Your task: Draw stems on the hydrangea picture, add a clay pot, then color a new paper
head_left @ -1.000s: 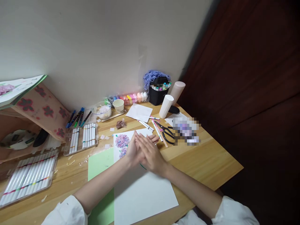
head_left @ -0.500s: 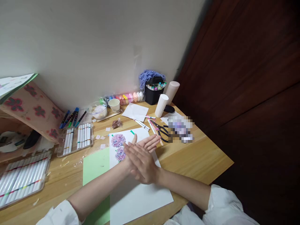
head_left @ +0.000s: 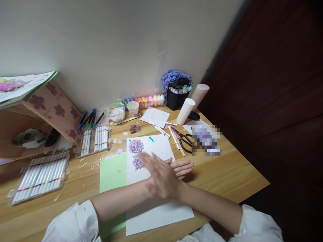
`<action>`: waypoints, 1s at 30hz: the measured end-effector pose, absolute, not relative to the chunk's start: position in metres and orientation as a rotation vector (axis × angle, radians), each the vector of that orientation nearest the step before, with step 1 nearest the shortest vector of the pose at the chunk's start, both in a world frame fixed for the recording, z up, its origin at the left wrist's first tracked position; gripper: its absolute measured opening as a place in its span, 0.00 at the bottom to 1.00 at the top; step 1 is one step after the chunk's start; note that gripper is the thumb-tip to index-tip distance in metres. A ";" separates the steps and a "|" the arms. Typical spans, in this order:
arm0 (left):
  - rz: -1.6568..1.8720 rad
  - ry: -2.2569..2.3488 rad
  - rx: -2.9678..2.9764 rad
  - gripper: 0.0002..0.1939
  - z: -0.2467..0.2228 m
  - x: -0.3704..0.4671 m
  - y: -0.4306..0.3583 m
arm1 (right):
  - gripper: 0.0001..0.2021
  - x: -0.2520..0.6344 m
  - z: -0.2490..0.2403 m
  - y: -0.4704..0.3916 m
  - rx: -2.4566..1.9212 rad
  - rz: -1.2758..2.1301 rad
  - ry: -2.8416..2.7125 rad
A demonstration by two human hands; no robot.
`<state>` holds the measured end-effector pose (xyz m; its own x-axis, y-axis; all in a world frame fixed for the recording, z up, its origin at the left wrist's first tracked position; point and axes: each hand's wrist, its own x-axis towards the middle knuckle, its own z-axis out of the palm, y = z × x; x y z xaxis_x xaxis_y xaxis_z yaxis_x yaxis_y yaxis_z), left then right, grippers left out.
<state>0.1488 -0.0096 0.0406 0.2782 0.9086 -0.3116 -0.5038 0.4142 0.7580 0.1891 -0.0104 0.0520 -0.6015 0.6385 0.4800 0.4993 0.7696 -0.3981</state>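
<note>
My right hand (head_left: 164,179) lies flat across the palm of my left hand (head_left: 181,167), the two crossed over the white sheet (head_left: 161,218). Fingers of both are stretched out; those of the right are a little blurred and point up and left. My left hand is underneath, palm up, with its fingers reaching out to the right. Whatever may be between the palms is hidden. On the sheet beyond my hands are two purple-pink textured flower heads (head_left: 136,146) with green leaf pieces, plus a separate green strip (head_left: 151,138).
A green sheet (head_left: 113,174) lies partly under the white one. Marker trays (head_left: 40,178) stand at left. Black-handled scissors (head_left: 185,143) and loose markers lie ahead right. Behind are a paper cup (head_left: 133,108), colored clay packs (head_left: 146,101) and a black marker case (head_left: 176,101).
My right hand has slid back along the left, so more of the left fingers shows at the right. The camera view has shifted slightly left.
</note>
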 end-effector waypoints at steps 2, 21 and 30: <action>0.893 0.719 0.347 0.22 0.046 0.137 0.001 | 0.31 0.194 0.059 0.007 -0.995 0.295 -2.239; 0.616 0.717 0.806 0.15 0.054 0.071 0.025 | 0.02 0.239 0.056 0.014 -1.138 0.574 -1.985; 0.735 0.968 1.268 0.19 0.059 0.052 0.034 | 0.07 0.219 0.057 0.020 -1.072 0.562 -2.062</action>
<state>0.0524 0.0344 0.0587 0.4326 0.8826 -0.1839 0.0602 0.1752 0.9827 0.2192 0.0199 0.0568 -0.3831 0.8298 0.4057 0.5090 0.5562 -0.6569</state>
